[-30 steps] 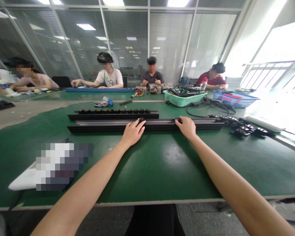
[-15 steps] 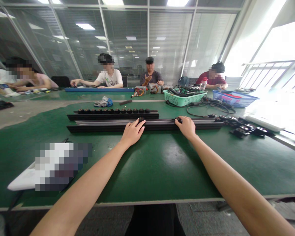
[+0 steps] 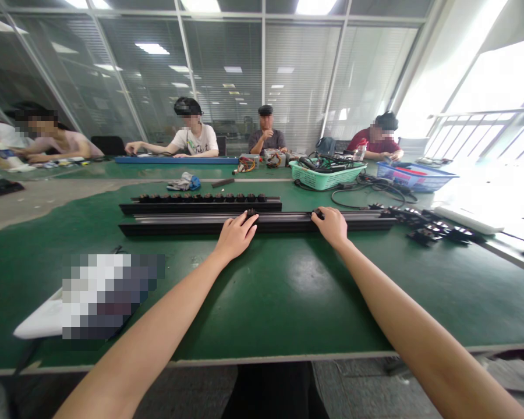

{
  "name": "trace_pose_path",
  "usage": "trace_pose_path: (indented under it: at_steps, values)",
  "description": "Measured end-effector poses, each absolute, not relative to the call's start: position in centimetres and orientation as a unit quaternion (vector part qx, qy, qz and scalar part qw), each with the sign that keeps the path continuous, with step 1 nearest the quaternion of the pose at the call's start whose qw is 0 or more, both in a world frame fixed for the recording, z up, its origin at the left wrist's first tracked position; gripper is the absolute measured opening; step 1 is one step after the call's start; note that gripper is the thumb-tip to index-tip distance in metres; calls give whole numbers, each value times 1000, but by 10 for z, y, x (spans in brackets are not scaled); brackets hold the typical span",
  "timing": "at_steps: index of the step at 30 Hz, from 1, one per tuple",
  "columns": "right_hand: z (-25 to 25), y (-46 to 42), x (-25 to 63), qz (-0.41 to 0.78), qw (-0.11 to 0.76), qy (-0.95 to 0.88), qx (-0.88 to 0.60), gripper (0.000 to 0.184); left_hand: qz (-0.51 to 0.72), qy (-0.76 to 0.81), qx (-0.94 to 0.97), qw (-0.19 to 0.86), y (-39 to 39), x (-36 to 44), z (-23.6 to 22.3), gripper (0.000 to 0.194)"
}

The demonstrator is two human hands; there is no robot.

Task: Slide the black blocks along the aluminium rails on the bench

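A long black metal rail (image 3: 192,227) lies crosswise on the green table. Near its middle, my left hand (image 3: 234,237) has its fingers closed on a small black fitting (image 3: 251,213) seated on the rail. Farther right along the same rail, my right hand (image 3: 332,224) pinches a second small black fitting (image 3: 317,213), partly hidden by the fingers. Just behind lies a shorter black rail (image 3: 201,207) bearing a row of several similar black fittings. A pile of loose black fittings (image 3: 428,233) spreads past the rail's right end.
Behind the rails are a grey-blue cloth (image 3: 184,181), a green basket (image 3: 327,177) of black parts, a blue basket (image 3: 414,177) and black cables (image 3: 371,189). A blurred white device (image 3: 43,317) sits front left. Several people (image 3: 194,137) sit across the table.
My hands and the rails stay in place. Across the table, the person in grey has raised a hand toward the face.
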State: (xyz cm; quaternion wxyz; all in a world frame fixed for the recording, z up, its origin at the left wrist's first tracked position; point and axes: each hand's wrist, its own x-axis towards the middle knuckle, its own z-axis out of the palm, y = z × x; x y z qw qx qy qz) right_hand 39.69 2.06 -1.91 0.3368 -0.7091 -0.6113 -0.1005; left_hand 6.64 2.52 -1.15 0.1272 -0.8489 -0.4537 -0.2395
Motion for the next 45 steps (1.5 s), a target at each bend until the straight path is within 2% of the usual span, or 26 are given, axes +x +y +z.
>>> trace_pose_path:
  at_steps: [24,45]
  values:
    - [-25,24,406,-118,357,-587,-717,36,-237,-452,-850,129,24,67,-10,49]
    - [-18,18,402,-115,318,-591,-732,35,-239,-450,-851,128,27,66,-13,49]
